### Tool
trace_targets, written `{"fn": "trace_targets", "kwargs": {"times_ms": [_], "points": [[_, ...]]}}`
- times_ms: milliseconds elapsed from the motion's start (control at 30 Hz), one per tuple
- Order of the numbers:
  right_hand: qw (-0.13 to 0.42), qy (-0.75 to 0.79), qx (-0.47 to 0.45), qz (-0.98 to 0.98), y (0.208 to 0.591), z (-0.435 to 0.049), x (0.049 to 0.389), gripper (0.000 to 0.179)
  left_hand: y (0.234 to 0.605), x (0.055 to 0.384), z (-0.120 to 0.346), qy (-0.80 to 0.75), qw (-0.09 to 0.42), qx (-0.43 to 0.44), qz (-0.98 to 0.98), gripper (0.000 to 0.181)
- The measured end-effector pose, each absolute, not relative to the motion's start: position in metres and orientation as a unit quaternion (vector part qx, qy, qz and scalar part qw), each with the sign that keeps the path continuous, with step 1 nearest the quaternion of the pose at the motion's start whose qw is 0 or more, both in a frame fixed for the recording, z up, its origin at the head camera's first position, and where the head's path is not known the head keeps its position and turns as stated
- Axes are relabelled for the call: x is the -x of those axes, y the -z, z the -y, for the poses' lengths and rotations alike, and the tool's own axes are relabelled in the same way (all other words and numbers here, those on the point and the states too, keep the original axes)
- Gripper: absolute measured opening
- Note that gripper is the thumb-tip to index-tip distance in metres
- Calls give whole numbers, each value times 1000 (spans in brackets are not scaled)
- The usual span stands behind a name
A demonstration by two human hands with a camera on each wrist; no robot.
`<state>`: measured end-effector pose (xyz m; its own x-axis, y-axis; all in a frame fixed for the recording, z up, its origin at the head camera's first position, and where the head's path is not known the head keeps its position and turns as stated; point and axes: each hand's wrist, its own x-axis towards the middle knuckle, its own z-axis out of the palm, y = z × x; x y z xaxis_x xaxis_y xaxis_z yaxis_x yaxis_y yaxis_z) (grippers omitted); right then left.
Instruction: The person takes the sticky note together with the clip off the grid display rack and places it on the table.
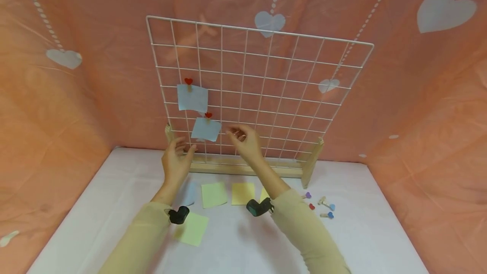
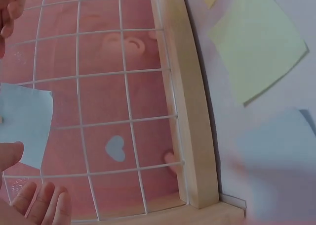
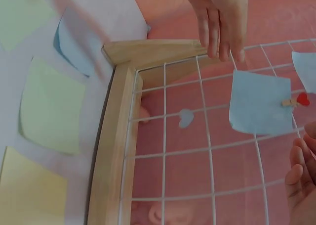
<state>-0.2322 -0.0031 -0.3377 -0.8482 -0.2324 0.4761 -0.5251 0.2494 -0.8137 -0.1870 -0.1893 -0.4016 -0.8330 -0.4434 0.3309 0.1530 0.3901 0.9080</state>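
Observation:
On the white wire grid (image 1: pixel 258 83), two blue sticky notes hang from red-heart clothespins. The lower blue note (image 1: pixel 206 129) is between my hands, its red-heart clothespin (image 3: pixel 295 101) at its top edge. Up and to the left hangs the other blue note (image 1: pixel 192 98), with its own red-heart clothespin (image 1: pixel 188 83). My left hand (image 1: pixel 177 160) is just below and left of the lower note, fingers spread and nothing in them; its thumb overlaps the note in the left wrist view. Right of that note, my right hand (image 1: pixel 246 142) has loosely bent fingers and holds nothing.
A wooden stand (image 1: pixel 228 167) supports the grid. On the white table in front lie green notes (image 1: pixel 214 195), a yellow note (image 1: pixel 243 193) and a blue note (image 1: pixel 188 193). Several heart clothespins (image 1: pixel 328 204) lie at the right. Pink-orange cloth surrounds the table.

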Motion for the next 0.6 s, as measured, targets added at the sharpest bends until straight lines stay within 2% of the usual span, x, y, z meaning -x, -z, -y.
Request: {"fn": "trace_targets", "kwargs": {"times_ms": [200, 433, 600], "points": [[133, -561, -250, 778, 355, 17, 256, 23, 398, 192, 184, 558, 279, -100, 775, 42], [109, -558, -257, 781, 346, 30, 258, 31, 396, 198, 182, 565, 275, -106, 771, 40], [115, -518, -267, 804, 338, 40, 262, 36, 393, 203, 180, 573, 254, -102, 772, 41]]}}
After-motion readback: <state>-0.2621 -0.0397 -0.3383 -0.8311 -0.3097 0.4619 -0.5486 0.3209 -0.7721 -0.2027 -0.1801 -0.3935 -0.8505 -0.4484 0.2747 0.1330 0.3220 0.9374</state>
